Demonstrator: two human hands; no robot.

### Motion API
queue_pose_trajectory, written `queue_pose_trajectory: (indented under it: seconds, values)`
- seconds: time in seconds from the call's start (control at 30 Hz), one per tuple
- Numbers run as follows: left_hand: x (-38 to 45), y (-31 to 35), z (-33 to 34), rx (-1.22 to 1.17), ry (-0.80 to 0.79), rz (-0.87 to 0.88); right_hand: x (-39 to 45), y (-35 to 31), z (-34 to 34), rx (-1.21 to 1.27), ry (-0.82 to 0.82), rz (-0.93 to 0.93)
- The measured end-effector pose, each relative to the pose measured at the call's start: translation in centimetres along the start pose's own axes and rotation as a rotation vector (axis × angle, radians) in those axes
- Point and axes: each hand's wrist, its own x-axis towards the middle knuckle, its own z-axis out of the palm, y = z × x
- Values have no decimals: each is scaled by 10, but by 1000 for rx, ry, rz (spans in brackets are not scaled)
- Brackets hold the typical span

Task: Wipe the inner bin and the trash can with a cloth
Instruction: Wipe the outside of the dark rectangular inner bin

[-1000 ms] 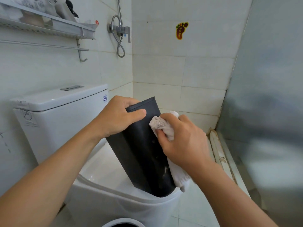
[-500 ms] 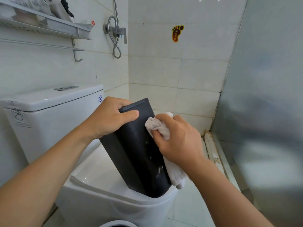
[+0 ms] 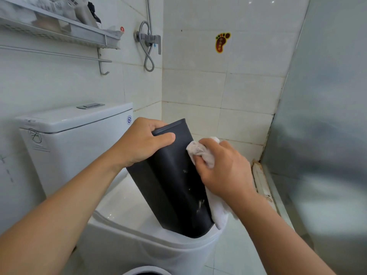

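Note:
A black inner bin [image 3: 174, 187] leans tilted, its lower end resting on the closed lid of a white toilet [image 3: 127, 211]. My left hand [image 3: 139, 143] grips the bin's upper rim, thumb across the front face. My right hand [image 3: 224, 169] holds a bunched white cloth [image 3: 200, 151] against the bin's right edge near the top; the cloth's loose end hangs below my wrist by the bin's base. A curved white rim, likely the trash can [image 3: 147, 269], shows at the bottom edge, mostly out of frame.
The toilet tank [image 3: 75, 143] stands to the left against the tiled wall. A shelf [image 3: 59, 30] with bottles and a towel rail hang above it. A shower valve and hose [image 3: 149, 42] sit in the corner. A frosted glass panel [image 3: 321, 135] closes the right side.
The view shifted slightly. My right hand and the cloth stay near the bin's upper right edge, with only small movement. My left hand keeps its grip on the rim.

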Motion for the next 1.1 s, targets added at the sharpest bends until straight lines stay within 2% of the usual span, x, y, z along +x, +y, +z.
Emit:
queue_pose_trajectory:
  seconds: [0.17,0.23,0.37,0.43,0.5,0.57,0.7,0.77,0.8,0.93,1.0,1.1]
  values:
    - [-3,-2,-6,-10,-9,-23,-29,-11,-8,-83,-122,-281]
    - [-4,-2,-8,-1,-12,-33,-22,-9,-6,-75,-90,-235]
    - [-5,0,-6,21,-28,-27,-3,-3,-3,-69,-31,-18]
    - [-4,1,-5,17,-24,-20,-6,-4,-7,-91,-29,-64]
    - [-3,1,-4,4,-9,-20,-19,-9,-10,-148,-89,-189]
    - [-2,0,-5,-7,-2,-33,-27,-14,-12,-161,-127,-233]
    - [-2,2,-4,9,-37,-27,-16,-13,-12,-152,-74,-24]
    - [-3,5,-1,19,-47,-5,-12,-11,-13,-186,-16,-19]
    - [-3,5,0,24,-39,-1,-14,-11,-14,-202,-10,-57]
    - [-2,4,-2,10,0,-21,-32,-17,-17,-262,-157,-283]
    - [-2,3,-2,9,3,-30,-31,-17,-18,-263,-160,-232]
    - [-3,6,2,25,-35,-4,-19,-14,-20,-248,-75,-59]
